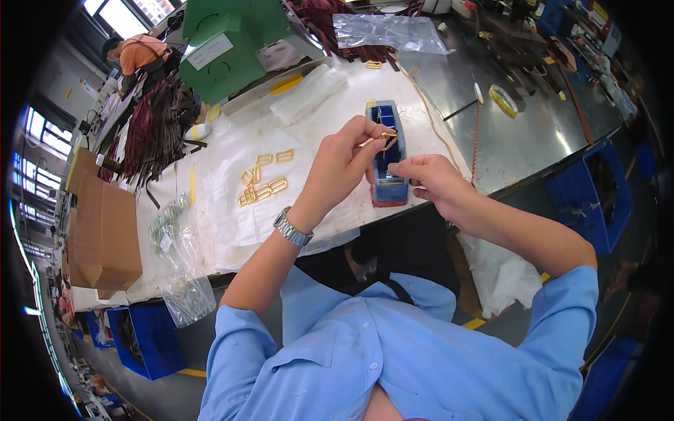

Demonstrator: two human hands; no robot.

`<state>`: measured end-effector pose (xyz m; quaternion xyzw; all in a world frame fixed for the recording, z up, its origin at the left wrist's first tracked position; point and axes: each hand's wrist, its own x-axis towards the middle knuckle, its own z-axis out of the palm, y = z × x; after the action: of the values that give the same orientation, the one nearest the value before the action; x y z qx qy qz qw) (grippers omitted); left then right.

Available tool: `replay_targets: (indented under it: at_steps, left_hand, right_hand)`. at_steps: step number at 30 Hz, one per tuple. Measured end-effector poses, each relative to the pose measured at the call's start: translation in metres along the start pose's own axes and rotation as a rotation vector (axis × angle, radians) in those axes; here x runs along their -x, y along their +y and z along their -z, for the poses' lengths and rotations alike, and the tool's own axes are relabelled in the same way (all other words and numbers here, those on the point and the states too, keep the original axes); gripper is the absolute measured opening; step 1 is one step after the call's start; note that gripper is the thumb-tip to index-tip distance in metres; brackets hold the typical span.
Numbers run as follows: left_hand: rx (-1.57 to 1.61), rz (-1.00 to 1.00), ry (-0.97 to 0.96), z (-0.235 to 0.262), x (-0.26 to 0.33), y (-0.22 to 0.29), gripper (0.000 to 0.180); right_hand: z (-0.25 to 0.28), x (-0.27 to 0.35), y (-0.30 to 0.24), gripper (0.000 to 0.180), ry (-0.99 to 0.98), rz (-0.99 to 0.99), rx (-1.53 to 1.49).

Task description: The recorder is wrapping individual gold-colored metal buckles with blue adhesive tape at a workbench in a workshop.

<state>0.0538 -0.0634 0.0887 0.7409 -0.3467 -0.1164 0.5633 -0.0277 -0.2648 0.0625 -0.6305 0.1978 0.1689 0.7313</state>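
Note:
Pinched between the fingertips of my left hand [338, 163] is a gold metal buckle [390, 142], held above a blue tape dispenser [390, 192]. The dispenser stands upright on the worktable in front of me. My right hand [437, 181] is at the dispenser's near end, thumb and forefinger closed together. Whatever they grip is too small or clear to make out. To the left, several loose gold slider buckles [264, 191] lie in a scattered group on white sheeting.
A green metal box [235, 49] stands at the back, with a clear bag [390, 34] beside dark red strips. Far left are a cardboard box [105, 231] and a plastic bag [175, 238]. A tape roll [503, 102] lies on the right metal table. Another person [140, 56] works beyond.

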Motion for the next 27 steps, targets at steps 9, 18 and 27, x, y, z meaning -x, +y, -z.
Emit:
replay_targets:
  at_steps: [9, 18, 27]
  left_hand:
    - [0.030, 0.073, 0.044, 0.011, -0.036, -0.012, 0.016]
    - [0.105, 0.045, 0.087, 0.027, -0.056, -0.034, 0.026]
    - [0.251, 0.453, -0.118, -0.001, 0.077, 0.019, 0.016]
  right_hand:
    - [-0.040, 0.082, 0.068, 0.011, 0.004, 0.192, -0.207]
    - [-0.055, 0.070, 0.159, 0.009, 0.117, 0.334, 0.007]
    - [-0.058, 0.085, 0.170, 0.009, -0.008, 0.311, -0.257]
